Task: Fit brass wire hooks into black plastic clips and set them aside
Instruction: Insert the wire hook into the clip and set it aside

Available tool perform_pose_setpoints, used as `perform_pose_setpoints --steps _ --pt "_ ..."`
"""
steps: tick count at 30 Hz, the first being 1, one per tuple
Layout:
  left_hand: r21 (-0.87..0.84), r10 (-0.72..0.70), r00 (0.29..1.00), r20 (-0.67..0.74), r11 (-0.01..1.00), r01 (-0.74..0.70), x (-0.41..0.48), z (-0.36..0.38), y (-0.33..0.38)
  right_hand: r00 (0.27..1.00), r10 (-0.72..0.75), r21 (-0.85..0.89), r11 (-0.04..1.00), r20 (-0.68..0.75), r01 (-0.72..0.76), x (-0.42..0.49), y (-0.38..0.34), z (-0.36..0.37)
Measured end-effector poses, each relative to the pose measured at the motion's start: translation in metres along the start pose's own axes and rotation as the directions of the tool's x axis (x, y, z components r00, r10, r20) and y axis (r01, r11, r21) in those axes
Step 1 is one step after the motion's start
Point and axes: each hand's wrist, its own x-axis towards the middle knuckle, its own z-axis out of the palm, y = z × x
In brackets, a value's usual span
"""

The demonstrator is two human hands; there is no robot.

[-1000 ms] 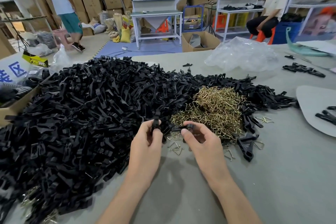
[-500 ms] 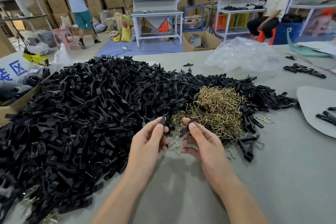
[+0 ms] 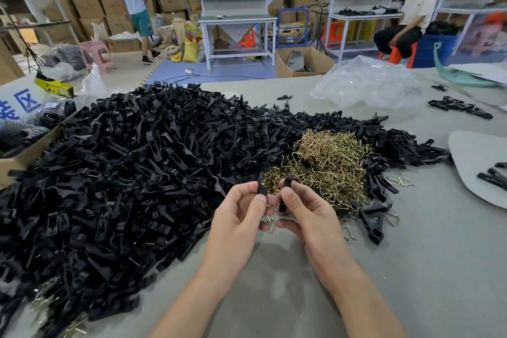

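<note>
The left hand pinches a small black plastic clip between thumb and forefinger, its grip closed on the piece, which stands upright. Just beside it, the right hand has its grip closed round a second black clip. The thumb lies against its front, and the piece stands tall and narrow with a blocky head on top. The two pieces are near each other but apart, held just above the grey tabletop. From where I stand I cannot tell whether a hook sits in either one.

Right behind the fingers lies the pile of brass wire hooks, thin bent wires, shiny gold and tangled together. A few strays are scattered under the hands. To the left spreads a huge heap of black clips, matte, long and flat. A few clips lie to the right of the right hand among loose hooks. Farther back sits a crumpled clear plastic bag.
</note>
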Motion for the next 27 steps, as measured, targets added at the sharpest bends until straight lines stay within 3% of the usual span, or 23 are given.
perform_pose_setpoints --steps 4,9,16,24,27 --pt "0.034 0.011 1.000 0.005 0.999 -0.011 0.000 0.001 -0.003 0.997 -0.057 -0.156 0.987 -0.049 0.048 0.000 0.000 0.000" --pt "0.023 -0.026 1.000 0.006 0.999 0.026 0.000 0.004 -0.007 0.996 -0.085 -0.225 0.970 0.039 0.091 -0.003 0.002 0.002" --pt "0.026 -0.067 0.996 -0.052 0.997 0.069 0.005 -0.001 -0.010 0.998 0.057 -0.073 0.996 0.039 -0.054 0.000 0.006 0.006" --pt "0.037 -0.054 0.998 -0.020 0.998 0.055 0.005 -0.002 -0.010 0.996 0.056 -0.083 0.995 0.072 -0.050 0.003 0.005 0.000" --pt "0.012 -0.038 0.999 -0.028 0.999 0.039 0.006 -0.002 -0.009 0.995 0.052 0.000 0.999 0.081 -0.052 0.002 0.003 0.000"
